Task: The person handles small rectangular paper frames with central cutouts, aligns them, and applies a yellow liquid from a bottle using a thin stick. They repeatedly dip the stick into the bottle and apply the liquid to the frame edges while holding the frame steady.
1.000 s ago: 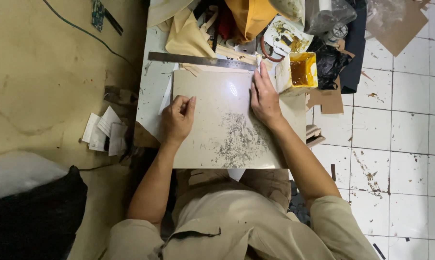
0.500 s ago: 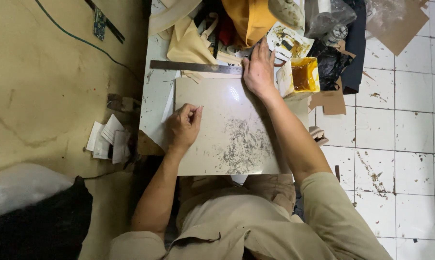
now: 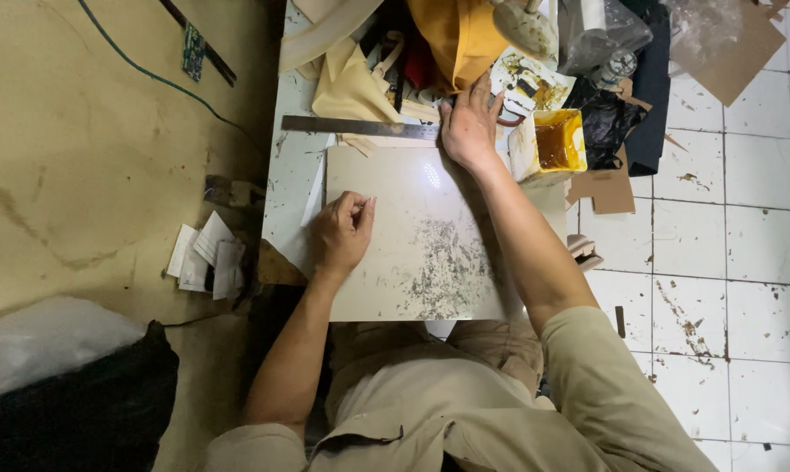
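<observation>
We noted right hand [image 3: 469, 122] fingers spread, tips touching the steel ruler [image 3: 360, 128] lying crosswise; left hand [image 3: 342, 232] curled shut, nearer us.

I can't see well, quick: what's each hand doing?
Left hand: curled shut on the board, holding nothing visible.
Right hand: open, on the ruler.

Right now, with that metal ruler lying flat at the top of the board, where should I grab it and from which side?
Probably the ruler's free left half, pinched across its narrow width from above. It lies flat along the far edge of the pale board, and the right hand covers its right end, with clutter crowding behind. The left hand rests on the board nearer that open stretch.
</observation>
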